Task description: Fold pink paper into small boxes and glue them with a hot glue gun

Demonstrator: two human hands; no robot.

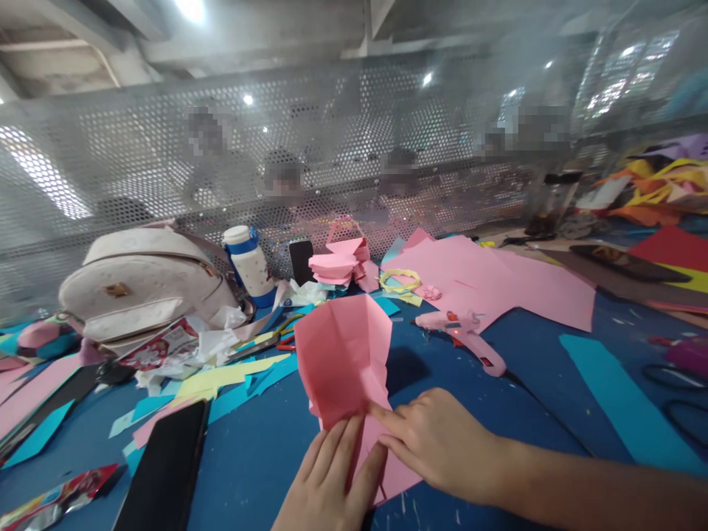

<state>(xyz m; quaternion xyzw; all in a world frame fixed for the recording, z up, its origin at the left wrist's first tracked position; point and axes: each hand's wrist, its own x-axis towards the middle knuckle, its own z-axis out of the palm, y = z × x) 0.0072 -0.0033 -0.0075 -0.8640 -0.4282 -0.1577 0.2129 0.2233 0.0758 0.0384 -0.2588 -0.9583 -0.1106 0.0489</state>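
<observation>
A folded pink paper sheet stands partly raised on the blue table in front of me. My left hand lies on its near edge with the fingers stretched flat, pressing the paper down. My right hand comes in from the right, its fingers curled together and its fingertips pressing on a fold at the sheet's lower right. Neither hand lifts the paper off the table.
A black phone lies at my left. A pink glue gun, large pink sheets, folded pink pieces, scissors, a white backpack, a bottle and paper scraps crowd the table. A perforated metal screen stands behind.
</observation>
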